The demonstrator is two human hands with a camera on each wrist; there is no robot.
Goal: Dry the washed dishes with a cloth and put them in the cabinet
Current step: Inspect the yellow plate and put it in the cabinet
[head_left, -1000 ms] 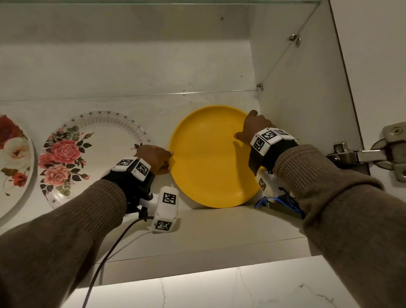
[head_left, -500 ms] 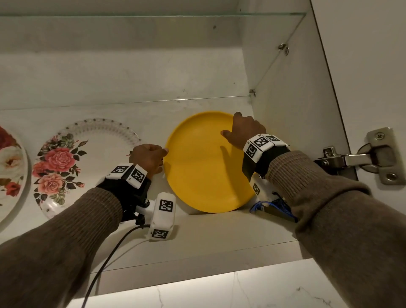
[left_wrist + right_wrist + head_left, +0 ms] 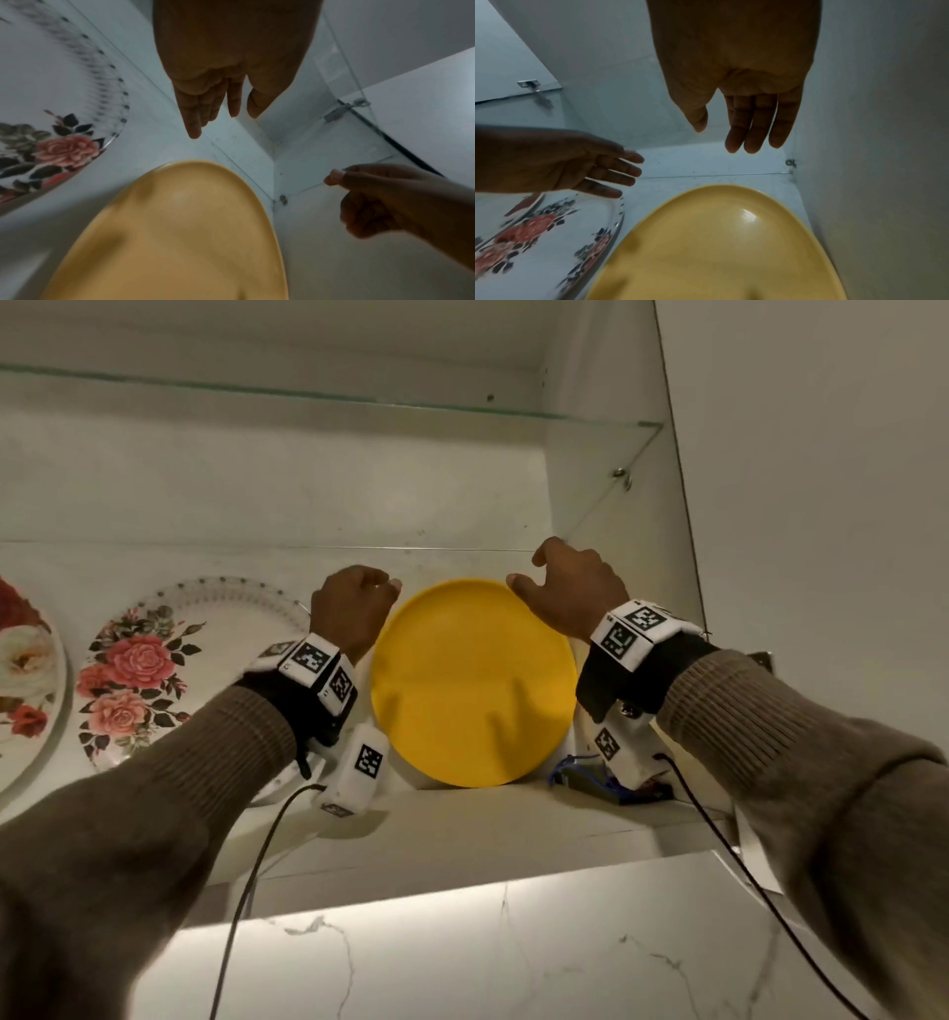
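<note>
A yellow plate (image 3: 472, 683) stands on edge on the cabinet shelf (image 3: 462, 829), leaning against the back wall. My left hand (image 3: 359, 603) hovers by its upper left rim and my right hand (image 3: 560, 588) by its upper right rim. Neither touches it. In the left wrist view my left hand (image 3: 213, 105) has straight fingers above the yellow plate (image 3: 180, 233) and holds nothing. In the right wrist view my right hand (image 3: 744, 121) is likewise empty over the yellow plate (image 3: 718, 243). No cloth is visible.
A floral plate (image 3: 154, 670) leans on the back wall just left of the yellow one, with another floral plate (image 3: 25, 680) at the far left. The cabinet side wall (image 3: 616, 505) is close on the right. A glass shelf (image 3: 359, 403) runs overhead. A blue-wired item (image 3: 590, 778) lies under my right wrist.
Both hands have let go of the yellow plate's rim and risen above it. The plate stays leaning on the back wall.
</note>
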